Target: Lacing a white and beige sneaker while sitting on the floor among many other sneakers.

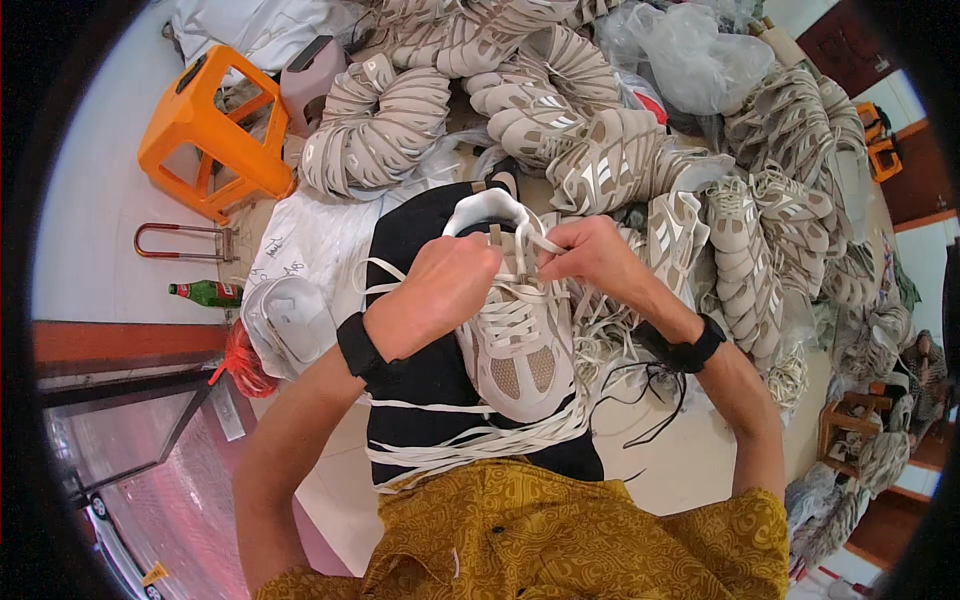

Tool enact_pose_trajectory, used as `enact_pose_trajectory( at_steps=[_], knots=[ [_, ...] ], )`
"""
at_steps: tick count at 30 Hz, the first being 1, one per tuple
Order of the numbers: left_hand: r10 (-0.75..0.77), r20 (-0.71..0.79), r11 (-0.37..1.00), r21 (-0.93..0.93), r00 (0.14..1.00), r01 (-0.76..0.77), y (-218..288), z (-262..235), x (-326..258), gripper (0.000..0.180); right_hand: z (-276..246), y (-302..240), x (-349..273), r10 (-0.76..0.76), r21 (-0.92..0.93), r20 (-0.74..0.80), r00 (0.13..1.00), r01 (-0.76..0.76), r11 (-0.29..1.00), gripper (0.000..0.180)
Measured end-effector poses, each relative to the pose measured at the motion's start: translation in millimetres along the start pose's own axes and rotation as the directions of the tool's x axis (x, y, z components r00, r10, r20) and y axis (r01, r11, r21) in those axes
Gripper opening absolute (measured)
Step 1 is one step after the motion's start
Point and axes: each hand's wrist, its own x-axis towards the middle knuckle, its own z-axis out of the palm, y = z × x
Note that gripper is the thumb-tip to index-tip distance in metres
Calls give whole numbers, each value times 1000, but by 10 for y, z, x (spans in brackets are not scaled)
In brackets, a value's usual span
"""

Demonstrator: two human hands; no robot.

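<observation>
A beige and white sneaker (517, 388) rests on my black-covered lap, toe toward me and collar away. White laces criss-cross its front up to the tongue. My left hand (447, 283) is closed beside the upper eyelets; a loop of white lace stands out to its left, and its fingertips are partly hidden. On the other side of the tongue, my right hand (598, 262) pinches a flat white shoelace (540, 243) between thumb and fingers. Several loose white laces (480, 440) lie across my lap below the toe.
Rings and rows of similar sneakers (375, 130) cover the floor ahead and right. An orange stool (215, 135) stands far left, near a green bottle (210, 292) and white plastic containers (290, 315). Black cord (655, 390) lies right of my lap. Clear plastic bags (690, 60) sit behind.
</observation>
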Motion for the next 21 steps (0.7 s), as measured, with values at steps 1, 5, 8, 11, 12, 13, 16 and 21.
enact_pose_trajectory(
  at_steps=[1,5,8,11,12,13,16,21],
  knots=[
    [8,7,1000,3,1000,-8,-4,1,4,7,4,19,-11,-68,37,13,998,67,997,17],
    [-6,23,1000,-10,1000,6,-9,2,20,7,114,23,-63,-348,-435,25,937,324,840,12],
    [-47,21,998,-51,999,48,2,3,17,8,213,-17,-45,-349,-692,78,934,303,655,13],
    [-81,28,995,-51,996,83,27,-10,20,9,264,-34,-16,-290,-766,86,953,249,592,10],
    [-66,9,996,-53,998,67,42,-15,23,9,269,-29,-11,-254,-782,101,962,235,578,8],
    [-95,20,993,-62,995,96,58,-23,24,9,267,-19,-12,-279,-777,96,955,247,579,8],
    [-88,-43,994,-67,995,85,114,-58,1,9,251,20,-19,-293,-736,117,949,281,616,7],
    [4,-216,998,-54,976,-16,181,-64,0,10,171,81,-22,-435,-580,26,900,368,727,7]
  ],
)
